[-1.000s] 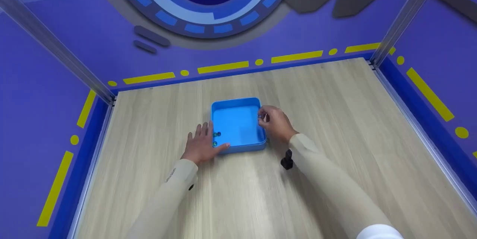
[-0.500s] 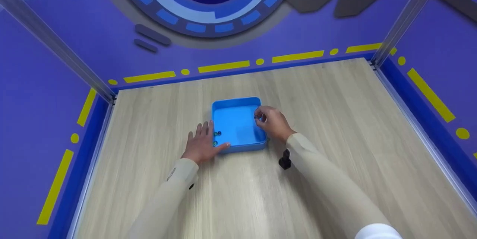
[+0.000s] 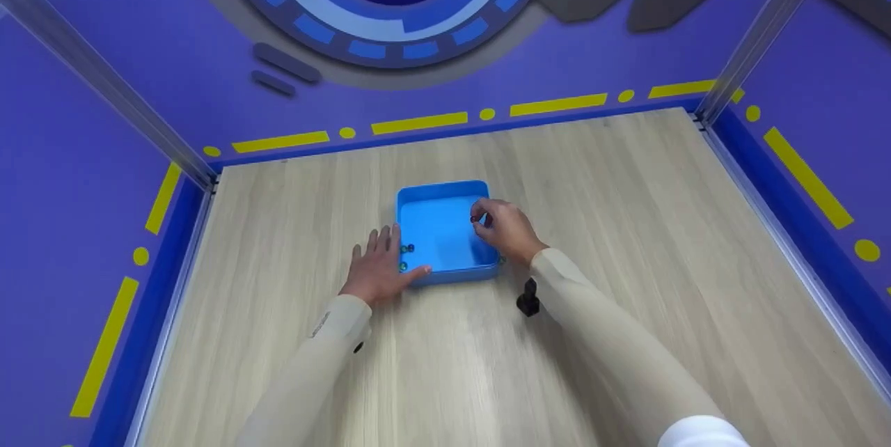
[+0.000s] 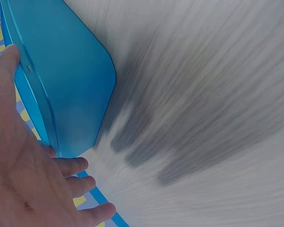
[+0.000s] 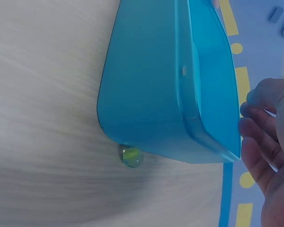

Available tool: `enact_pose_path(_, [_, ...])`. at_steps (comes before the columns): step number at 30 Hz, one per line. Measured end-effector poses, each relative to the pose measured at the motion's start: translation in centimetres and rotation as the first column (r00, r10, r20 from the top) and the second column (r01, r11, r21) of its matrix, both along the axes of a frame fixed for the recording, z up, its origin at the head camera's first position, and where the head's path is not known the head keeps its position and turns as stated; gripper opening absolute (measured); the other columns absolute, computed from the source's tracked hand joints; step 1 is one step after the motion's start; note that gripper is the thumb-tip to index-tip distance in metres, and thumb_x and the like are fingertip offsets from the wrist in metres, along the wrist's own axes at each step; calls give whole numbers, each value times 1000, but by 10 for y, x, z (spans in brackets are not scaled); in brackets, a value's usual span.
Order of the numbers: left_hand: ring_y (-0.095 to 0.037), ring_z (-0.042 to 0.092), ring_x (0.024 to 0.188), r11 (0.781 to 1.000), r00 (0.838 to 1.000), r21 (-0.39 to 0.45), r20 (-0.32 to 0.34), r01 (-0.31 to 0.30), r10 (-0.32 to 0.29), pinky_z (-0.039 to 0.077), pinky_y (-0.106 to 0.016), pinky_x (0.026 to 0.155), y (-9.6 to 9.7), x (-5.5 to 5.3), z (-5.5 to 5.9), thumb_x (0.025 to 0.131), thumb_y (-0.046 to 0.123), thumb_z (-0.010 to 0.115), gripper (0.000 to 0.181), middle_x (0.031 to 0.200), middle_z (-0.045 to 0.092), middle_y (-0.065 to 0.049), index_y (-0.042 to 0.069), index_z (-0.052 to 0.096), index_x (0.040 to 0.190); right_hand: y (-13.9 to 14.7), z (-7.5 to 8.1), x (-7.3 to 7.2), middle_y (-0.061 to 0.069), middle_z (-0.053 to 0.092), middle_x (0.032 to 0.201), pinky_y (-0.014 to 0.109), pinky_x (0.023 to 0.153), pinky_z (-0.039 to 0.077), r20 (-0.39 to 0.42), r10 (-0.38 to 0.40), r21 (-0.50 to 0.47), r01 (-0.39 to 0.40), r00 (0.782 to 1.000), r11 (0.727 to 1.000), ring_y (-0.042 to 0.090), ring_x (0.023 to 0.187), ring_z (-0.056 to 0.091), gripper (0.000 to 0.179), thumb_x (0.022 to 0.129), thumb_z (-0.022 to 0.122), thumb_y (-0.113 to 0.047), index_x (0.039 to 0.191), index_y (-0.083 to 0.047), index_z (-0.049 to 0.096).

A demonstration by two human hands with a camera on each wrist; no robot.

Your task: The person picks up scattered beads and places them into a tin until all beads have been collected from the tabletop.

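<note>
A square blue box, open at the top, stands on the table. My left hand lies with fingers spread along its left side, the thumb touching the front rim. Over the right part of the box, my right hand pinches a small dark marble between thumb and fingertips. In the right wrist view its curled fingers hide the marble. Several small marbles sit inside the box by the left wall, near the left hand. A clear marble with a green-yellow core lies on the table against the box's right side.
The wood-grain table is bounded by blue-purple panels at the back and both sides, with metal posts at the corners. A small black object is at the right sleeve's cuff.
My right hand has moved slightly left, from the box's right rim to above its inside, still pinching the marble. The left hand has kept its place on the box.
</note>
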State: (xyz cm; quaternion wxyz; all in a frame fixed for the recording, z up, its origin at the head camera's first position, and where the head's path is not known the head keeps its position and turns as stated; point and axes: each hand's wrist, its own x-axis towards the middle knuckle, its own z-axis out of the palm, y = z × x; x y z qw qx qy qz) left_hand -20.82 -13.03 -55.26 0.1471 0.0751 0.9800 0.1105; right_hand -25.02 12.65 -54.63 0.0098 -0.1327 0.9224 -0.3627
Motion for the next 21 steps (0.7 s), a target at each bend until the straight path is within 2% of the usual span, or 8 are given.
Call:
enact_pose_path(14, [-36, 9, 151, 1000, 1000, 10, 3, 1, -1, 12, -62, 117, -1, -1, 0, 80, 81, 45, 110, 163, 15, -13, 13, 6, 157, -6, 1, 1, 3, 67, 95, 31, 77, 55, -15, 20, 14, -20, 1000, 1000, 22, 87, 64, 8, 90, 66, -12, 97, -14, 64])
enact_pose_path(21, [-36, 10, 151, 1000, 1000, 1, 1, 3, -3, 13, -62, 117, 0, -1, 1, 80, 80, 46, 109, 163, 15, -13, 12, 7, 157, -9, 0, 1, 1, 65, 95, 29, 76, 54, -3, 23, 19, -23, 1000, 1000, 15, 83, 59, 9, 90, 67, -14, 98, -15, 64])
